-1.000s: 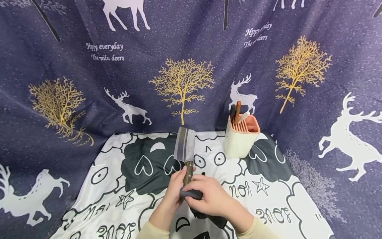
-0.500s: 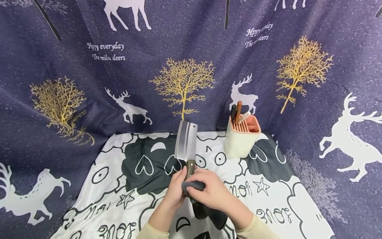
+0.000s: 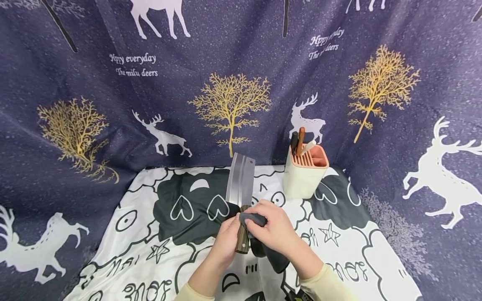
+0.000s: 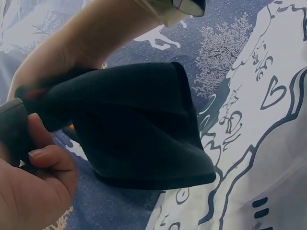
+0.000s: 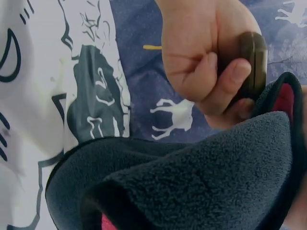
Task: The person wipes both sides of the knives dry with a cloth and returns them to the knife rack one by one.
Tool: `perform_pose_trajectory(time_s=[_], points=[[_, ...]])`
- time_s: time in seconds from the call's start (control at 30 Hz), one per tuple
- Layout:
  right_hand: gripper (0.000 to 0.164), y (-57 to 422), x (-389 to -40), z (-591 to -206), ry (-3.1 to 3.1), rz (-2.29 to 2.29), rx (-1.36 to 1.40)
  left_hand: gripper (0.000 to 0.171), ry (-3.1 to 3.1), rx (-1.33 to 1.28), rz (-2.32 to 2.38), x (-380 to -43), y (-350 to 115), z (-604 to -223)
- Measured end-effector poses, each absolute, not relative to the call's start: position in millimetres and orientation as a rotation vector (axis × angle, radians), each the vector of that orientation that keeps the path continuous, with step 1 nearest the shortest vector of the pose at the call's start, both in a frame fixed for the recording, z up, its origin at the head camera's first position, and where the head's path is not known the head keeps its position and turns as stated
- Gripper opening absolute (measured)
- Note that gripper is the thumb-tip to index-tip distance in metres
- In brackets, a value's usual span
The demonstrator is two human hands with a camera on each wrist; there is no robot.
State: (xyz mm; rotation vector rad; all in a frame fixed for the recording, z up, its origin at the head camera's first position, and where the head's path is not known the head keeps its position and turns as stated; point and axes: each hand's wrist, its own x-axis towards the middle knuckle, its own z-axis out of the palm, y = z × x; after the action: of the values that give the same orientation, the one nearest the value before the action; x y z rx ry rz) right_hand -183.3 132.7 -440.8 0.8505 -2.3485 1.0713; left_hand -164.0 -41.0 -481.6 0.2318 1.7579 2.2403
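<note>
A cleaver [image 3: 241, 179] with a broad steel blade and a brown riveted handle points away from me in the head view. My left hand [image 3: 227, 240] grips its handle [image 5: 256, 62], the butt end of which sticks out below the fingers. A dark grey fleecy cloth [image 3: 276, 259] is pinched by my right hand [image 3: 276, 228], which presses a fold of it over the upper handle near the blade. In the right wrist view the cloth's reddish lining shows at its edges. Much of the right hand is hidden behind the cloth in the left wrist view.
A cream knife block [image 3: 303, 184] with an orange slotted top stands at the back right, several handles rising from it. A black-and-white patterned cloth [image 3: 135, 255] covers the table. Behind it hangs a dark blue deer-print curtain [image 3: 173, 96].
The cleaver has shifted slightly to the right. My right hand has slid the cloth up the handle towards the blade, while the left hand's grip has let the handle's butt end show.
</note>
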Motion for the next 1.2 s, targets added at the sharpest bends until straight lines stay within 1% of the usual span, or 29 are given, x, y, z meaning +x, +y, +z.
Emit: perform_pose_trajectory(time_s=[0.2,0.47,0.67,0.87,1.1,1.2], points=[[0.018,137.7,-192.6,-441.0,-2.306,1.08,0.802,0.063,1.755,0.278,2.216,-165.1,-40.9,-479.7],[0.017,145.0,-205.7,-437.2,-2.291,1.048,0.747,0.054,1.79,0.246,2.132,-164.1,-44.2,-475.0],[0.017,157.8,-218.1,-438.6,-2.32,0.983,0.658,0.06,1.798,0.323,2.064,-162.2,-46.1,-475.3],[0.018,169.6,-228.5,-440.4,-2.387,0.95,0.543,0.055,1.777,0.364,2.02,-160.4,-46.2,-476.0],[0.028,184.6,-235.6,-443.8,-2.441,1.216,0.276,0.055,1.729,0.372,1.996,-159.6,-44.0,-475.8],[0.028,189.5,-233.4,-446.7,-2.455,1.342,0.193,0.056,1.707,0.374,1.999,-160.4,-44.5,-478.4]])
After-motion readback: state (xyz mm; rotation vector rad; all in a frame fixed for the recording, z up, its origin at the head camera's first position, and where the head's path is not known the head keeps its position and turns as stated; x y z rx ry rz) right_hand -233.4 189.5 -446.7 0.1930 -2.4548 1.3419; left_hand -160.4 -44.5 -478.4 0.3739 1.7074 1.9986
